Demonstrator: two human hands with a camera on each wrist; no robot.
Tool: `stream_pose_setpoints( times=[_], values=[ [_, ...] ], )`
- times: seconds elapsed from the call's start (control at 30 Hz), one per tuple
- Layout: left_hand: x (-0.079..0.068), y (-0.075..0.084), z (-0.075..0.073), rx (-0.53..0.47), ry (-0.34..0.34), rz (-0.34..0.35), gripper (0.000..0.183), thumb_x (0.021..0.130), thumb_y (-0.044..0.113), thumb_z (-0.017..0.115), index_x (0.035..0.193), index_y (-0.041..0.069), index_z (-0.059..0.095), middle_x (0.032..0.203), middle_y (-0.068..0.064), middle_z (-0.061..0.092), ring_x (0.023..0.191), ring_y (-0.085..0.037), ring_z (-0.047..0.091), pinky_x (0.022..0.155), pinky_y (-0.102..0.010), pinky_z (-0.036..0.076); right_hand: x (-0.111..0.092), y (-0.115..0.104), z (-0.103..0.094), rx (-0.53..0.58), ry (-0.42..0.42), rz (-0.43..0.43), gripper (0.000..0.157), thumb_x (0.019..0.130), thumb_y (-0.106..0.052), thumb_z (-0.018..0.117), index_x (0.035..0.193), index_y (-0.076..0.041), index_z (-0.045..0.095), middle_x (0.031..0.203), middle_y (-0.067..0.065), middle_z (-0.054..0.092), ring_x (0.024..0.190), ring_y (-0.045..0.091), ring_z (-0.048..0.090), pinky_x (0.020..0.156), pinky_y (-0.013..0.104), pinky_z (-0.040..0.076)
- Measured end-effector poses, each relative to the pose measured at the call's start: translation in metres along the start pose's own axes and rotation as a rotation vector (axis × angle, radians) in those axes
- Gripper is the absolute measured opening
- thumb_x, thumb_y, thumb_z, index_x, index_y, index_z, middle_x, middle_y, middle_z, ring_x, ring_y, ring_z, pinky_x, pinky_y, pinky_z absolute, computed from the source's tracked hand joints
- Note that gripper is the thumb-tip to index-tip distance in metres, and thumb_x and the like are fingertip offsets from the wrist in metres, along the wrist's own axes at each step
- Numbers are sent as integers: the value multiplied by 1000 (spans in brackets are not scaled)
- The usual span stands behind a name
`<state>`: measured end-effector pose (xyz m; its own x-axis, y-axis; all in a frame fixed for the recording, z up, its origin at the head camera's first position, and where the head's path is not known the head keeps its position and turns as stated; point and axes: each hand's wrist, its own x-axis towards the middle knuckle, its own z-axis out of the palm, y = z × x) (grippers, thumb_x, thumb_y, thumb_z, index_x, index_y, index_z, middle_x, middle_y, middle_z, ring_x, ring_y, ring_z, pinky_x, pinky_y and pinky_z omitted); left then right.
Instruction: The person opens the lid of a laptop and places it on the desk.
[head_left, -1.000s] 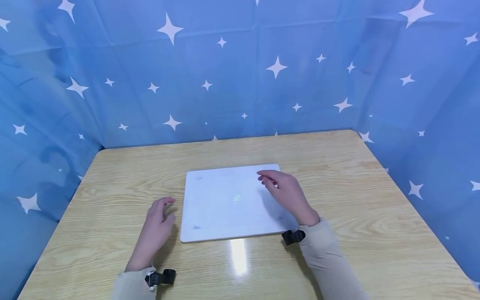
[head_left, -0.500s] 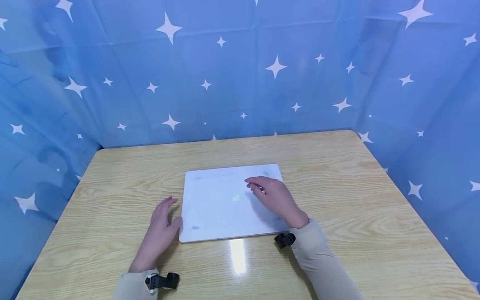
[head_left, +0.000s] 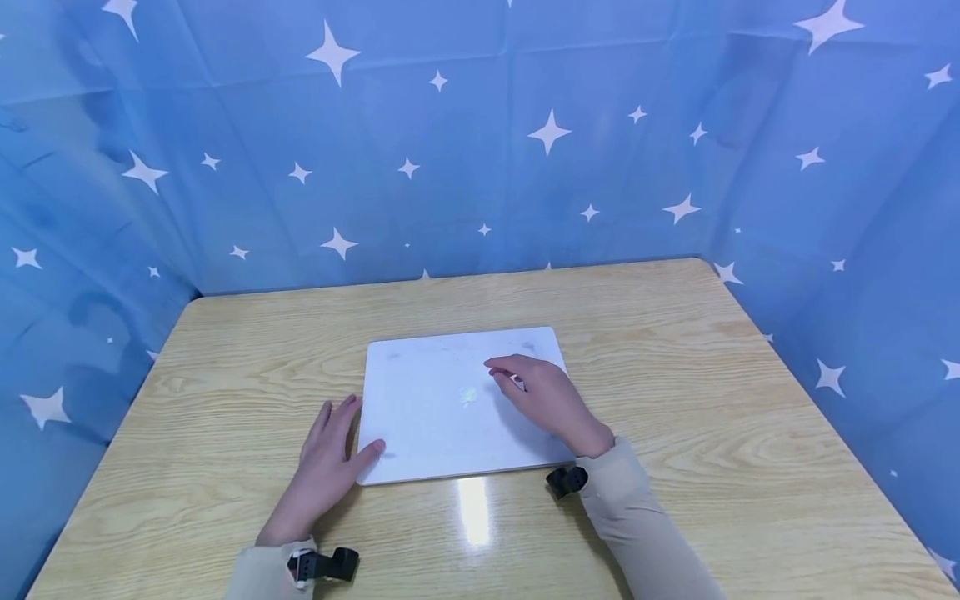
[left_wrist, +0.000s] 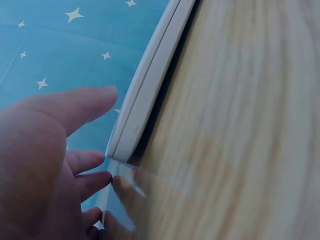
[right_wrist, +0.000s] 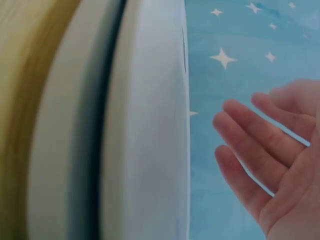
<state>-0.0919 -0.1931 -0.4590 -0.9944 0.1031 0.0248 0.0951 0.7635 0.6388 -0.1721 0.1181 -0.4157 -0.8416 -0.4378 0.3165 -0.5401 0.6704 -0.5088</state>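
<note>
A flat white slab (head_left: 427, 417), shaped like a closed laptop, lies on the wooden table (head_left: 637, 325). Its corners are rounded and a few grey smudges mark its top. A seam runs along its side in the left wrist view. My left hand (head_left: 327, 467) is at its left edge, fingers spread and thumb reaching over the near left corner. Whether the thumb touches the top I cannot tell. Over the slab's right half hovers my right hand (head_left: 547, 398), fingers loosely bent and holding nothing. In the right wrist view its fingers (right_wrist: 255, 150) are apart from the slab's edge.
Blue curtain (head_left: 450, 150) with white stars hangs behind the table and along both sides. A bright light reflection shows on the tabletop in front of the slab. Each wrist wears a small black camera (head_left: 567, 481).
My left hand has moved right to the slab, its fingers spreading and its thumb coming over the corner. My right hand has shifted left and slightly nearer over the slab. The slab stays put.
</note>
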Motion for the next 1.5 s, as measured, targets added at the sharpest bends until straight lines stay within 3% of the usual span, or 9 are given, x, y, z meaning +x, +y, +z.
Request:
stream_pose_setpoints(
  times=[0.4,0.7,1.03,1.27,1.5],
  values=[
    [-1,5,3,51,-74,-36,94,70,63,61,143,19,21,147,-7,19,132,-36,-8,96,-63,3,-3,3,2,34,-39,-18,25,89,-22,54,111,-17,63,102,-10,63,84,2,55,71,25,46],
    [-1,10,0,134,-112,53,104,61,68,63,143,17,23,149,-5,13,131,-39,-10,100,-59,-1,-3,5,2,22,-57,-22,26,90,-23,53,113,-16,62,105,-9,62,82,4,55,71,25,46],
    [0,9,0,185,-167,88,106,60,66,66,144,20,19,149,-8,8,132,-38,-11,102,-53,-4,-4,6,3,38,-75,-19,26,90,-23,53,114,-17,61,104,-9,62,90,3,56,75,26,46],
    [-1,6,1,179,-167,49,116,58,66,67,144,11,12,149,-7,7,132,-35,-12,103,-51,-5,-3,2,4,55,-88,-34,26,90,-21,52,114,-17,61,101,-7,63,90,3,56,76,26,46],
    [-3,3,2,213,-136,28,124,55,69,67,141,-3,13,146,-22,6,132,-38,-4,104,-52,1,-2,0,5,40,-111,-20,27,90,-21,52,115,-18,61,101,-8,63,90,3,56,77,26,46]
  ],
)
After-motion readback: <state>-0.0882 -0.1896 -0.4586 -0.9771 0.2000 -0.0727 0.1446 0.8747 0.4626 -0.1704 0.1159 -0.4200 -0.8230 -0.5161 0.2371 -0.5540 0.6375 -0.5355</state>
